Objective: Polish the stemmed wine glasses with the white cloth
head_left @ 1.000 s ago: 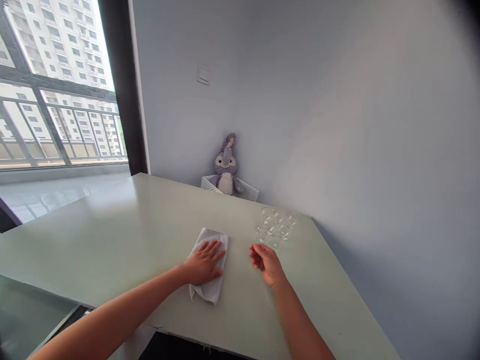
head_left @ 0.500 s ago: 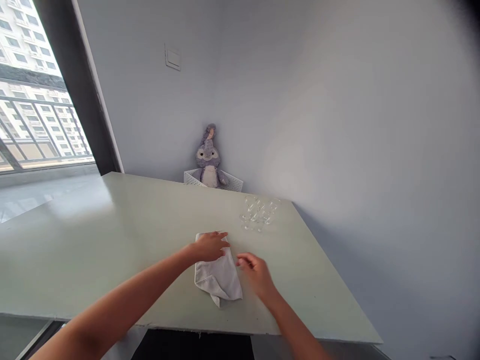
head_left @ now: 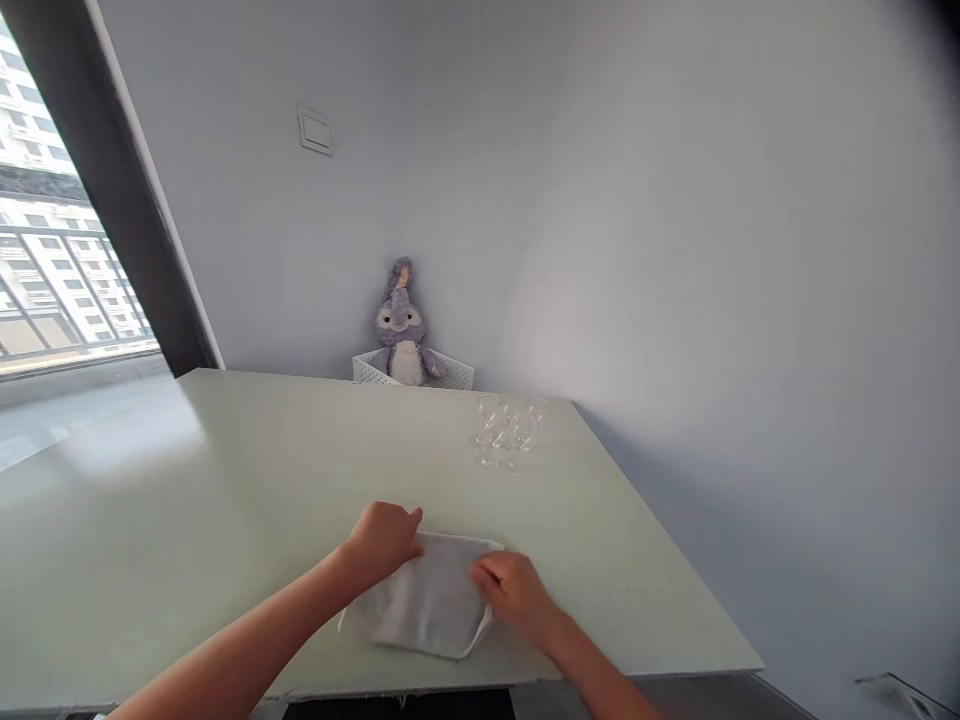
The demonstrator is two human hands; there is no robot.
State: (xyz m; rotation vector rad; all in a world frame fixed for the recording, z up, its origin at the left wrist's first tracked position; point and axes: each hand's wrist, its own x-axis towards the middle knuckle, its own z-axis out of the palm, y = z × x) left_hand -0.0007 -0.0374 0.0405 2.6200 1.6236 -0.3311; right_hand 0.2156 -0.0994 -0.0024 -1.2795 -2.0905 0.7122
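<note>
A white cloth (head_left: 435, 595) is stretched between my two hands, low over the near part of the pale green tabletop (head_left: 262, 480). My left hand (head_left: 386, 540) is closed on its upper left edge, thumb showing at the far side. Its right edge is gripped by my right hand (head_left: 514, 590), whose fingers are curled in a fist. The cloth's lower part hangs loose and is slightly blurred. Several clear glasses (head_left: 510, 430) are grouped beyond the hands, toward the back right of the table; nothing touches them.
A purple plush toy (head_left: 406, 335) sits in a white perforated basket (head_left: 454, 375) behind the table's far edge. Grey walls (head_left: 675, 250) meet in the corner, with a light switch (head_left: 315, 130) on the left one. At far left is a window (head_left: 60, 250) with a railing outside.
My left hand, which lay spread on the folded cloth, has closed on its edge. My right hand now grips the other side, and the cloth is opened wider and pulled nearer. The view has shifted slightly.
</note>
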